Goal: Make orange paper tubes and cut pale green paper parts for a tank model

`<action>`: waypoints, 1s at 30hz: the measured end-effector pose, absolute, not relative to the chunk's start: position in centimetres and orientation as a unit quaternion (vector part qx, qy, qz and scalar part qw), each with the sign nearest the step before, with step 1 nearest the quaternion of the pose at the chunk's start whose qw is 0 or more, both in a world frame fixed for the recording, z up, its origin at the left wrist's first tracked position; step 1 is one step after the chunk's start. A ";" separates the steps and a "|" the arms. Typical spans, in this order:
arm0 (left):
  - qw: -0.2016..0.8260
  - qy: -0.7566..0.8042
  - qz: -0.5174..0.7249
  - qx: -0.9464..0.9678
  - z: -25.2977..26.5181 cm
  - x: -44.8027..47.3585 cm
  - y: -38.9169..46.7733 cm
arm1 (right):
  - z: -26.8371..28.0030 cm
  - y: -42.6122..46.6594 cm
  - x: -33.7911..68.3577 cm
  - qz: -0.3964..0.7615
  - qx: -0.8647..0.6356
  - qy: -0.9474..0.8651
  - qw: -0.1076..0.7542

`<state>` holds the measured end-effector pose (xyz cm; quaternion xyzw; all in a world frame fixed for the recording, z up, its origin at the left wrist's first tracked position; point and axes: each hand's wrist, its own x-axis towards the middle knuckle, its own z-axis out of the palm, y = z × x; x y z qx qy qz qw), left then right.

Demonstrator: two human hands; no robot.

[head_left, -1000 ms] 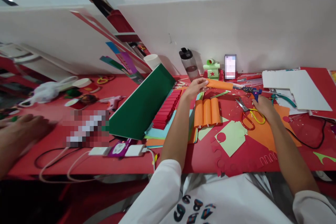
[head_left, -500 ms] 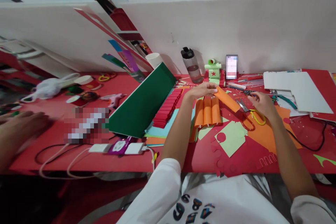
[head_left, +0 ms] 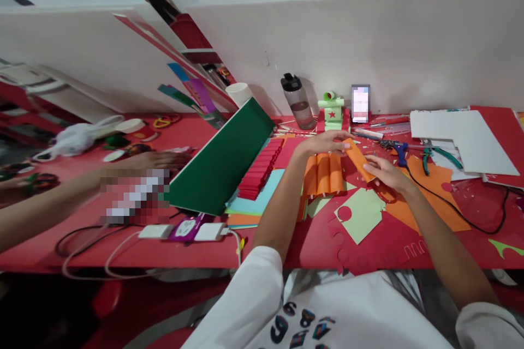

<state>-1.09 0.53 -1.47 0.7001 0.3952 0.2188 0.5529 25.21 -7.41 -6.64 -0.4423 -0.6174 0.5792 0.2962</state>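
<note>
Between both hands is a rolled orange paper strip [head_left: 357, 158], slanted above the table. My left hand [head_left: 325, 143] pinches its upper end. At the lower end, the fingers of my right hand [head_left: 385, 172] close on it. Just below my left hand lies a row of joined orange paper tubes [head_left: 323, 174]. Under my right hand a red handle of the scissors [head_left: 385, 192] shows; the rest is hidden. A blue glue gun [head_left: 401, 151] lies beyond my right hand, its black cord running right. A pale green paper sheet [head_left: 360, 215] lies nearer me.
A green board [head_left: 221, 166] leans at left, beside pleated red paper [head_left: 262, 169]. A bottle [head_left: 298, 103], a green paper model [head_left: 332, 113] and a phone [head_left: 361, 103] stand behind. Pliers [head_left: 442, 159] lie right. A co-worker's hand [head_left: 164, 160] reaches in from the left.
My right hand has moved left from the glue gun onto the lower end of the orange roll, covering most of the scissors. The co-worker's arm has reached rightward toward the pink glue gun.
</note>
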 end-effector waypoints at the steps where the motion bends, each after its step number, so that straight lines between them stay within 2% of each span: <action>1: 0.544 0.400 0.226 0.702 -1.4 -1.1 0.5 | -6.6 -7.5 25.1 0.587 -0.444 -0.608 0.299; 4: 0.525 0.408 0.245 0.706 -1.5 -1.0 0.5 | -6.7 -7.6 24.7 0.604 -0.451 -0.588 0.295; 9: 0.559 0.394 0.228 0.693 -1.8 -0.6 0.7 | -7.3 -7.3 24.5 0.574 -0.454 -0.607 0.311; 14: 0.548 0.408 0.220 0.696 -2.2 -0.2 1.0 | -7.3 -7.4 23.9 0.557 -0.427 -0.631 0.329; 21: 0.539 0.401 0.206 0.711 -2.5 -0.5 1.3 | -6.3 -7.9 23.3 0.567 -0.453 -0.622 0.294; 30: 0.540 0.401 0.208 0.710 -3.3 -0.6 2.0 | -6.9 -7.6 22.7 0.577 -0.452 -0.596 0.328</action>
